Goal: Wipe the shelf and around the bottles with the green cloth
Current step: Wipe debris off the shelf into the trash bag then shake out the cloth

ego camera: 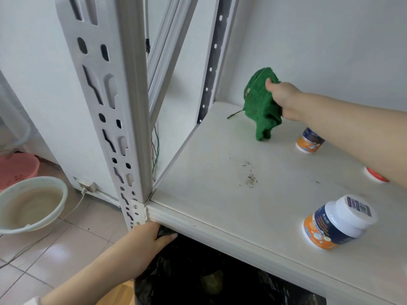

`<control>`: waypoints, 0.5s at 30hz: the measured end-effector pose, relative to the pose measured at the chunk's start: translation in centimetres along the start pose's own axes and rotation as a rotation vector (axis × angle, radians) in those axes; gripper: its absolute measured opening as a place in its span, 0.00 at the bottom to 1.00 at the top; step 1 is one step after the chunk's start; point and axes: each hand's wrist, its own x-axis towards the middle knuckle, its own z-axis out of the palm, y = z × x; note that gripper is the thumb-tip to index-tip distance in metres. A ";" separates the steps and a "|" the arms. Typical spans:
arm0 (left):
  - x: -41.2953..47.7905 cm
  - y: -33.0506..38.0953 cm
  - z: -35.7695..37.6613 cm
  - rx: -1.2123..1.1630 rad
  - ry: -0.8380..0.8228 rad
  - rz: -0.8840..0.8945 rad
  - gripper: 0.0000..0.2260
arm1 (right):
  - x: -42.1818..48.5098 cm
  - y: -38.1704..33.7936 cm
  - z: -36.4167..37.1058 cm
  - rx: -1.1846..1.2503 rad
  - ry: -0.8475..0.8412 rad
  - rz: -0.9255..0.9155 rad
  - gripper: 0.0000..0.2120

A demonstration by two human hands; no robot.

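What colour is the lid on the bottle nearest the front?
The lid is white, seen in the head view.

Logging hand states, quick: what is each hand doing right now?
Left hand: closed, gripping the rim of the black plastic bin bag below the white metal shelf.
Right hand: closed, gripping the bunched green cloth.

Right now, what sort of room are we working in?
Probably a home utility or storage corner: slotted metal shelving, a basin of murky water on tiled floor, and a black-bagged bin below.
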 end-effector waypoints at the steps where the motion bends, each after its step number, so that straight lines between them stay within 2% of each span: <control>1: 0.0 -0.1 0.1 0.007 0.005 -0.007 0.14 | 0.9 0.3 0.8 -0.102 0.004 -0.014 0.25; 4: 0.4 -0.3 0.5 0.010 0.028 0.023 0.17 | 3.0 1.9 3.6 -0.319 -0.138 0.033 0.29; 7: 0.5 0.0 0.6 0.022 0.049 0.028 0.18 | 3.4 2.2 5.6 -0.423 -0.263 0.089 0.30; 11: 0.2 0.2 0.6 -0.004 0.075 -0.013 0.15 | 3.9 2.3 5.5 -0.442 -0.321 0.082 0.33; 15: -0.1 0.7 0.3 -0.029 0.072 -0.014 0.14 | 1.8 2.8 4.5 -0.372 -0.456 0.103 0.27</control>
